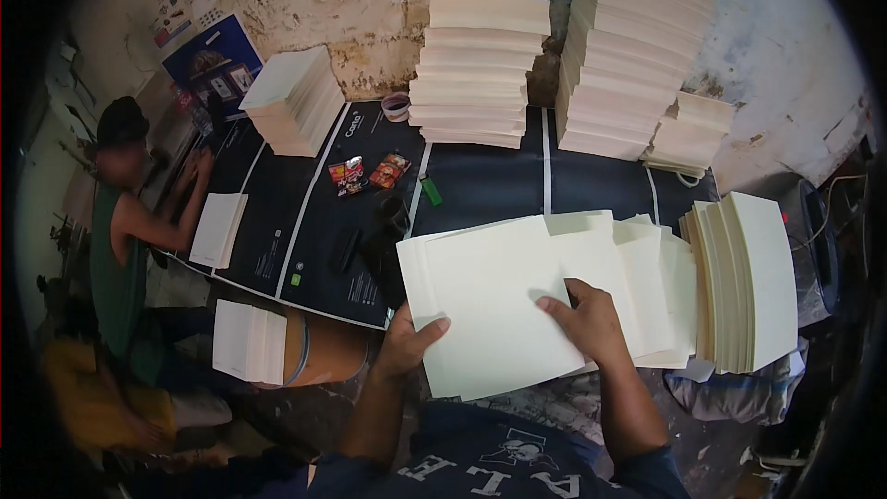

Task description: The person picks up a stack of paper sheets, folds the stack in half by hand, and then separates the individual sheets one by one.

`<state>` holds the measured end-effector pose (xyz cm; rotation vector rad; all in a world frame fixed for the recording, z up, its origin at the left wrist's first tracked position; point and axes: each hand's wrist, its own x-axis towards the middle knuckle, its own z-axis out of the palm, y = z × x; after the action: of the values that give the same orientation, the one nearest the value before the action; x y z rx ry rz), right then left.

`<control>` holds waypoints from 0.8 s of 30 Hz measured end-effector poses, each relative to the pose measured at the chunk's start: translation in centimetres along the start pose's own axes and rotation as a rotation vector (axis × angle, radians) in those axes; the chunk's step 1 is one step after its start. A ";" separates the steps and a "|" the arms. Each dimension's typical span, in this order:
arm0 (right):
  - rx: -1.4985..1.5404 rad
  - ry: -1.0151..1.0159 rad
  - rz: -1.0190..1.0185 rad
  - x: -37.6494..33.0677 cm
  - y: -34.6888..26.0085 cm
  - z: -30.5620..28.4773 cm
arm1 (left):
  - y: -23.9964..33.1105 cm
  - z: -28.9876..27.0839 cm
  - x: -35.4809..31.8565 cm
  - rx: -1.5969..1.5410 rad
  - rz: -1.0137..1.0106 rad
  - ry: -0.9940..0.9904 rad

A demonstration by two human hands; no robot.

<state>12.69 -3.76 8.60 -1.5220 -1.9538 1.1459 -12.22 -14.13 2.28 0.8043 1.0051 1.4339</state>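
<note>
The fisheye rim blacks out the corners, and the tall stack (637,46) of cream sheets far beyond the right hand is cut off at the top edge. The co-worker (125,222), well left of the left hand, is blurred, and what lies under that person's hands is hard to make out. The dark mat (480,180) beyond both hands is largely covered. Its printing is too small to tell.

The fanned sheets (637,277) spread to the right of the right hand, reaching a slanted pile (748,282) whose lower end is lost in clutter. The top sheet (494,305) lies between the two hands. The left hand (407,342) grips its lower left edge, thumb on top, fingers hidden beneath. The right hand (587,319) rests flat on its right part, fingers spread and pressing, grasping nothing.

Farther off beyond the left hand lie snack packets (370,173) and a green lighter (431,189).
</note>
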 end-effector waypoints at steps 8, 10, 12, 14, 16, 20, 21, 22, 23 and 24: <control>0.371 -0.023 0.105 0.2 1.7 0.4 | -1.1 -1.1 0.4 -0.052 -0.041 -0.010; 0.408 -0.033 0.122 0.2 1.7 0.8 | -1.8 -1.4 0.6 -0.130 -0.048 -0.020; 0.468 -0.036 0.128 0.1 2.1 1.5 | -3.0 -1.4 0.3 -0.259 -0.038 -0.038; 0.511 -0.041 0.140 0.1 2.3 1.7 | -3.4 -0.6 0.3 -0.366 -0.019 -0.012; 0.537 -0.058 0.154 0.2 2.2 1.6 | -4.2 -0.7 0.5 -0.458 -0.024 -0.044; 0.546 -0.041 0.176 0.5 2.0 1.9 | -7.5 -1.5 1.5 -0.587 -0.046 -0.083; 0.526 -0.030 0.170 0.6 2.2 2.1 | -7.9 -1.3 1.6 -0.613 -0.045 -0.058; 0.507 -0.014 0.169 0.6 2.4 2.1 | -8.0 -1.4 1.8 -0.565 -0.034 -0.058; 0.467 -0.003 0.151 0.4 2.3 2.1 | -7.9 -1.7 1.9 -0.517 -0.023 -0.058; 0.426 0.007 0.134 0.3 2.0 2.0 | -7.7 -1.9 2.0 -0.470 -0.011 -0.058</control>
<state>12.28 -4.07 5.77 -1.4321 -1.4929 1.4956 -11.07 -12.54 -5.71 0.4900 0.5899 1.5461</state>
